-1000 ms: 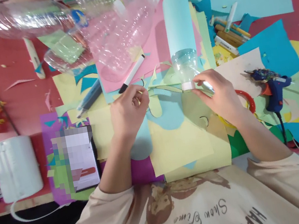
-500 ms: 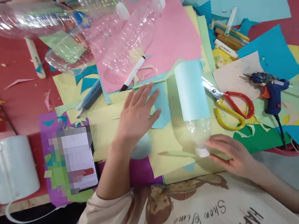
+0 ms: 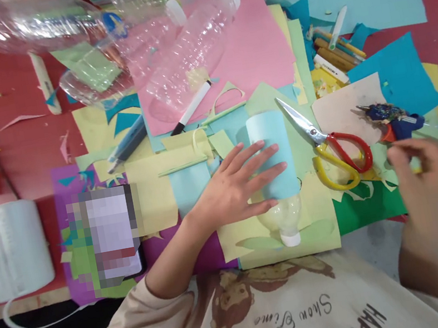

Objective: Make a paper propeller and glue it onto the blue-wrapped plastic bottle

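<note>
A small clear bottle with a white cap lies on the papers, its middle wrapped in light blue paper (image 3: pixel 267 127). Spread flat over the wrap's left side, my left hand (image 3: pixel 234 189) rests on the bottle with fingers apart. At the right, my right hand (image 3: pixel 426 172) is blurred at the handle of a dark blue glue gun (image 3: pixel 405 126) and covers it. Its fingers are curved, but whether they grip the handle I cannot tell. Between the bottle and the glue gun lie scissors (image 3: pixel 316 135) with one red and one yellow handle, blades apart.
Several clear plastic bottles (image 3: pixel 198 43) lie along the back on pink paper (image 3: pixel 267 53). A black-and-white marker (image 3: pixel 192 106) is in front of them. Left are a phone (image 3: pixel 121 267) and a white pouch (image 3: pixel 14 251). Pens (image 3: pixel 334 47) and paper scraps lie back right.
My right hand left the bottle's cap and moved right to the glue gun. My left hand slid right onto the blue wrap. The bottle shifted slightly left and toward me.
</note>
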Motion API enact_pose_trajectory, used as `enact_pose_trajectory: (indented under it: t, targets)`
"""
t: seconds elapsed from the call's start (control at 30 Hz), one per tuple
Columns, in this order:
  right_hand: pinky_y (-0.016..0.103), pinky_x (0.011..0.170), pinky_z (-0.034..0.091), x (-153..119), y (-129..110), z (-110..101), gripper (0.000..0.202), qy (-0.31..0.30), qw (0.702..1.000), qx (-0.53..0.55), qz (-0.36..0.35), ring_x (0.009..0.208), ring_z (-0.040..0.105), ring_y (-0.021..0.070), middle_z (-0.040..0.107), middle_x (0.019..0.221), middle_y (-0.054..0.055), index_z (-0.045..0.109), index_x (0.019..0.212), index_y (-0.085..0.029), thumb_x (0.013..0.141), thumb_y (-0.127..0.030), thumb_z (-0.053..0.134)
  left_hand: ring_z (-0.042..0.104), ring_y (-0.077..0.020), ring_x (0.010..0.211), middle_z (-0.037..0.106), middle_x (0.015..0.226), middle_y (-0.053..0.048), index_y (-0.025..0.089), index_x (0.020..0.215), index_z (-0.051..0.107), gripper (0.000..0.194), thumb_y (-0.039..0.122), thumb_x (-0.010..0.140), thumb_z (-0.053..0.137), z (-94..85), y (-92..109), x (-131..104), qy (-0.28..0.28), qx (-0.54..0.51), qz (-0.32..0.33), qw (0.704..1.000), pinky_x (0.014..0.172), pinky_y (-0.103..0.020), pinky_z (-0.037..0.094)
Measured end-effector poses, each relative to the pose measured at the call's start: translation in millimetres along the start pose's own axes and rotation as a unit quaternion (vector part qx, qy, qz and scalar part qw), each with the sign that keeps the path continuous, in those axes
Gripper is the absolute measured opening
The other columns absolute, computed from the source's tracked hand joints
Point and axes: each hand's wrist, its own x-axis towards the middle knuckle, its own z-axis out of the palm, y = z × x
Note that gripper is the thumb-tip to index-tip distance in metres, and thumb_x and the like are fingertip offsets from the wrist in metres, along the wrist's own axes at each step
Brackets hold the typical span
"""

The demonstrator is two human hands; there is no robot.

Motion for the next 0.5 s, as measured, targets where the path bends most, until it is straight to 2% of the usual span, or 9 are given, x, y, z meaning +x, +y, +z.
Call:
enact_pose_trajectory:
  t: [0.03, 0.1, 0.13, 0.23, 0.3, 0.4, 0.5]
  targets:
    - [0.044, 0.057, 0.048, 12.1, 17.9, -0.6, 0.005, 0.020, 0.998, -0.052, 0.037, 0.065, 0.063, 0.0279, 0.068, 0.079, 0.012, 0.064, 0.080, -0.029, 0.078, -0.032, 0.068, 0.040, -0.0277, 0.139, 0.049, 0.145, -0.010, 0.025, 0.137, 0.047, 0.055, 0.051, 0.089, 0.053, 1.3, -0.7, -0.8, 0.004, -0.004, -0.001, 1.000, 0.118, -0.045, 0.027]
    - [0.042, 0.051, 0.044, 31.9, 45.2, 0.1, 0.021, -0.014, 0.989, -0.095, 0.113, 0.053, 0.056, 0.0232, 0.063, 0.065, 0.010, 0.060, 0.068, -0.027, 0.066, -0.037, 0.078, 0.040, -0.0289, 0.139, 0.049, 0.146, -0.011, 0.024, 0.137, 0.047, 0.057, 0.051, 0.088, 0.054, 2.8, -1.5, -1.9, 0.008, -0.018, -0.003, 1.000, 0.117, -0.046, 0.027]
    - [0.042, 0.049, 0.041, 38.9, 53.6, 0.9, 0.029, -0.007, 0.983, -0.120, 0.138, 0.048, 0.052, 0.0210, 0.059, 0.058, 0.007, 0.056, 0.062, -0.027, 0.060, -0.039, 0.082, 0.040, -0.0298, 0.139, 0.048, 0.146, -0.011, 0.023, 0.138, 0.047, 0.060, 0.054, 0.087, 0.055, 3.3, -1.4, -2.3, 0.010, -0.025, -0.004, 1.000, 0.117, -0.047, 0.027]
    - [0.039, 0.044, 0.037, 49.3, 62.3, 1.0, 0.041, -0.004, 0.975, -0.156, 0.157, 0.044, 0.049, 0.0193, 0.053, 0.050, 0.003, 0.051, 0.058, -0.027, 0.047, -0.041, 0.088, 0.040, -0.0317, 0.138, 0.047, 0.146, -0.012, 0.023, 0.138, 0.046, 0.073, 0.066, 0.080, 0.055, 4.7, 0.2, -2.9, 0.015, -0.034, -0.007, 0.999, 0.117, -0.049, 0.027]
    - [0.035, 0.037, 0.032, 50.8, 63.0, -1.4, 0.044, -0.039, 0.967, -0.141, 0.207, 0.038, 0.048, 0.0176, 0.053, 0.045, 0.003, 0.051, 0.054, -0.028, 0.039, -0.041, 0.090, 0.039, -0.0321, 0.139, 0.047, 0.147, -0.013, 0.023, 0.138, 0.045, 0.078, 0.072, 0.078, 0.052, 5.8, 1.5, -3.1, 0.014, -0.029, -0.010, 0.999, 0.117, -0.049, 0.026]
    - [0.031, 0.032, 0.032, 51.9, 69.7, -6.0, 0.036, -0.117, 0.947, -0.057, 0.294, 0.035, 0.054, 0.0158, 0.062, 0.046, 0.008, 0.060, 0.048, -0.026, 0.032, -0.029, 0.092, 0.037, -0.0312, 0.140, 0.046, 0.147, -0.013, 0.022, 0.137, 0.045, 0.078, 0.073, 0.079, 0.049, 6.9, 2.9, -3.2, 0.008, -0.022, -0.012, 1.000, 0.117, -0.049, 0.026]
    - [0.029, 0.033, 0.036, 52.4, 84.6, -9.0, 0.027, -0.102, 0.938, 0.021, 0.330, 0.037, 0.057, 0.0143, 0.068, 0.053, 0.008, 0.069, 0.050, -0.024, 0.034, -0.016, 0.089, 0.036, -0.0308, 0.141, 0.046, 0.147, -0.014, 0.020, 0.136, 0.046, 0.077, 0.072, 0.079, 0.050, 6.7, 3.4, -3.0, 0.004, -0.023, -0.012, 1.000, 0.117, -0.047, 0.027]
